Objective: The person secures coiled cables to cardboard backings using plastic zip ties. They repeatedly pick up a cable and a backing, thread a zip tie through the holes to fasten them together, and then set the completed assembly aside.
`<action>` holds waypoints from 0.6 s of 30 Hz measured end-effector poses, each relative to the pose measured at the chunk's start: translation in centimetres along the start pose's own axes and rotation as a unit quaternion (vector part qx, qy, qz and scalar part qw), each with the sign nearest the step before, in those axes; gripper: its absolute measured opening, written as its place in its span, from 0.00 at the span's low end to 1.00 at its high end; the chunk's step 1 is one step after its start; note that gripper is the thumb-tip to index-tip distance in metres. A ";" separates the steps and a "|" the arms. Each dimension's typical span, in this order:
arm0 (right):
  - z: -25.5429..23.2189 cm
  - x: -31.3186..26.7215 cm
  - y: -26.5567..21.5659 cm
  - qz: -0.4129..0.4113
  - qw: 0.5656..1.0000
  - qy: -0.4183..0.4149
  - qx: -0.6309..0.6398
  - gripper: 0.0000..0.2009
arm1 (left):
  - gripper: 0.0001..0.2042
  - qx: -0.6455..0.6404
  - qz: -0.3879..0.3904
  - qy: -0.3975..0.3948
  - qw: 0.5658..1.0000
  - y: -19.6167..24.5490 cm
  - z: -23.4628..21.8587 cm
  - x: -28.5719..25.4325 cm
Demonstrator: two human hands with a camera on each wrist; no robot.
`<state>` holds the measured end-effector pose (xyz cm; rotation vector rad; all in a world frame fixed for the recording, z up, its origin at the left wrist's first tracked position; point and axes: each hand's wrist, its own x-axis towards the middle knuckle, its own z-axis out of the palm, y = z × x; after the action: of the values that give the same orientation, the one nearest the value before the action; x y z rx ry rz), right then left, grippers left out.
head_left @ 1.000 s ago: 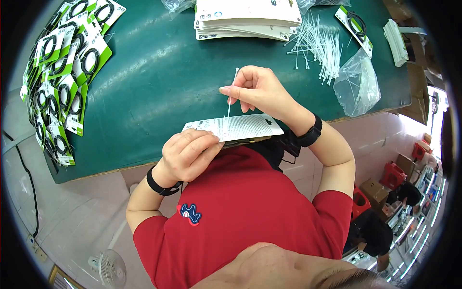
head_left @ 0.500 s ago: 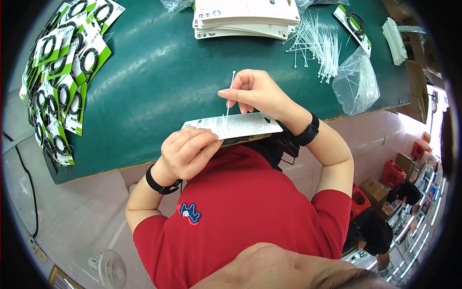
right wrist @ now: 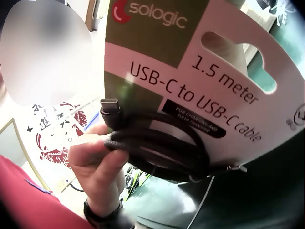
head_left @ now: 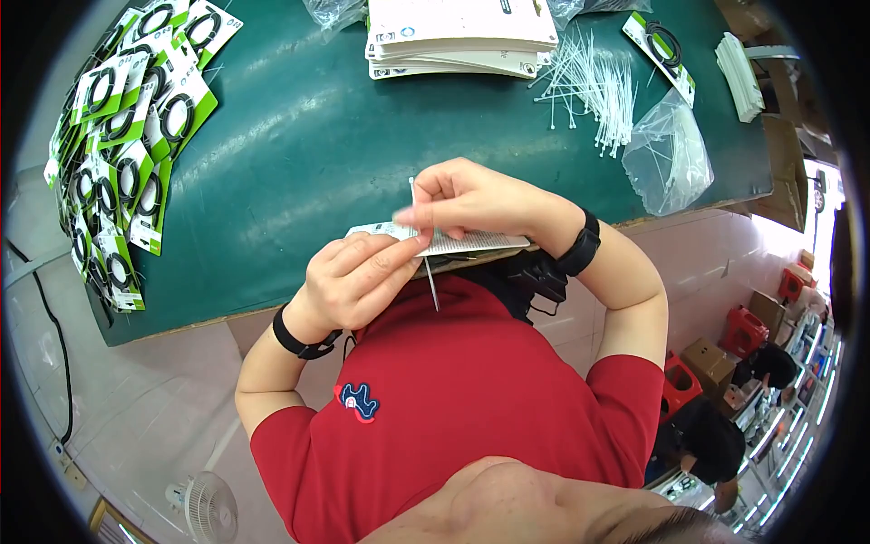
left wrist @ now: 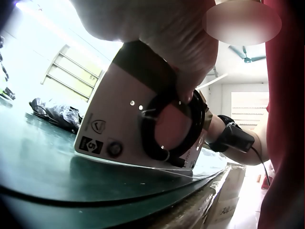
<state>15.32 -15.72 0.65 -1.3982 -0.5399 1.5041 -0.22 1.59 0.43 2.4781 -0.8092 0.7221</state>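
Observation:
The left hand [head_left: 358,279] grips a white printed card [head_left: 485,242] by its near edge. Coiled black cable [right wrist: 162,148] lies against the card's green-and-white face, and in the right wrist view the left fingers and thumb [right wrist: 113,164] pinch coil and card together. Above the card, the right hand [head_left: 485,201] has its fingers curled, thumb beside the left fingertips, around a white cable tie [head_left: 412,188]. A thin strip [head_left: 433,288] sticks out below the card's near edge. The left wrist view shows small holes in the card [left wrist: 109,114]; the right fingertips are partly blurred.
Carded cables [head_left: 127,190] are heaped on the green table's left side. A card stack [head_left: 462,32] stands at the back, with loose cable ties [head_left: 594,91], a plastic bag [head_left: 669,159], one carded cable [head_left: 666,54] and more cards [head_left: 740,77] to its right.
The right hand has moved down and left to the left fingertips. The tie's raised part stands lower and further left, and a strip now shows below the card. The card is tilted more edge-on.

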 end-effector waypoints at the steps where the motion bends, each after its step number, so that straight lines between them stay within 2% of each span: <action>1: 0.0 -0.1 0.0 0.000 1.000 0.000 -0.002 0.11 | 0.06 0.002 -0.003 0.001 1.000 0.0 0.0 0.0; 2: -0.1 -0.3 0.1 -0.097 0.989 0.083 -0.075 0.09 | 0.06 0.003 -0.003 0.003 1.000 0.0 0.1 0.0; 3: -0.2 -0.6 0.1 -0.193 0.956 0.163 -0.146 0.07 | 0.07 0.002 -0.012 0.009 1.000 0.0 0.2 0.1; 4: -0.3 -0.9 0.1 -0.285 0.903 0.239 -0.215 0.06 | 0.07 0.000 -0.020 0.016 1.000 -0.1 0.3 0.1; 5: -0.3 -1.5 -0.1 -0.286 0.902 0.238 -0.219 0.06 | 0.07 -0.001 -0.029 0.024 0.999 -0.2 0.4 0.2; 6: -0.3 -2.5 -0.6 -0.350 0.864 0.209 -0.294 0.05 | 0.07 0.002 -0.030 0.027 0.999 -0.4 0.4 0.4; 8: 0.2 -4.1 -1.3 -0.465 0.758 0.142 -0.434 0.05 | 0.08 0.000 -0.042 0.033 0.999 -0.6 0.3 0.8; 9: 0.7 -4.3 -1.3 -0.465 0.757 0.141 -0.437 0.05 | 0.09 -0.001 -0.048 0.035 0.998 -0.7 0.3 1.0; 12: 2.4 -4.6 -0.7 -0.459 0.700 0.182 -0.516 0.07 | 0.09 -0.001 -0.059 0.040 0.997 -0.6 0.3 1.3; 17: 4.1 -5.3 0.6 -0.484 0.727 0.194 -0.446 0.05 | 0.08 -0.024 -0.087 0.057 0.994 -1.0 0.5 1.5; 18: 4.3 -5.5 0.8 -0.459 0.772 0.186 -0.398 0.05 | 0.08 -0.022 -0.087 0.059 0.994 -1.0 0.5 1.5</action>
<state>10.30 -19.59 3.74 -1.5933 -1.4465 0.1424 1.60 1.44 0.67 2.4032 -0.5531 0.7711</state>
